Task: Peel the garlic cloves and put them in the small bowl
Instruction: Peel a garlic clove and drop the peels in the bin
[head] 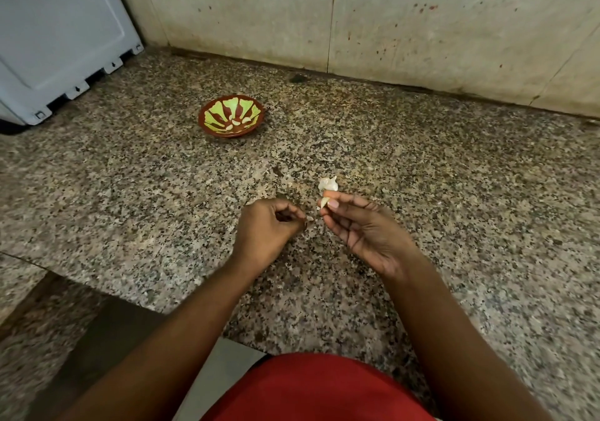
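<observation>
**Garlic peeling, mid-clove: one in the fingers, a few in the bowl**

So here's what I've got on the head cam right now. My right hand (pixel 363 229) is palm-up over the granite counter (pixel 454 193), thumb and forefinger pinching a garlic clove (pixel 324 202) at its top end. The clove looks pale and mostly bare, though I can't tell for sure if any skin is left on it. The other fingers of that hand are loosely spread and relaxed.

My left hand (pixel 268 226) sits just beside it, fingers curled in, and it's pinching a tiny pale scrap of peel (pixel 309 218) at the fingertips. The two hands are near each other but not touching.

Right behind the right hand's fingertips, on the counter, there's a small white heap of garlic skins and bits (pixel 328 183). Can't make out whether there are whole cloves in that heap or just papery stuff.

The small bowl (pixel 207 122) is further back and to the left, well apart from both hands. It's a reddish-brown one with a green petal pattern inside, sitting flat on the counter, and there are a few peeled cloves (pixel 238 121) lying in the bottom of it.

Other stuff: a grey-white plastic crate thing (pixel 58 41) in the far left corner, a stained pale wall (pixel 422 24) along the back, and my red top (pixel 318 388) at the bottom edge of the view.
</observation>
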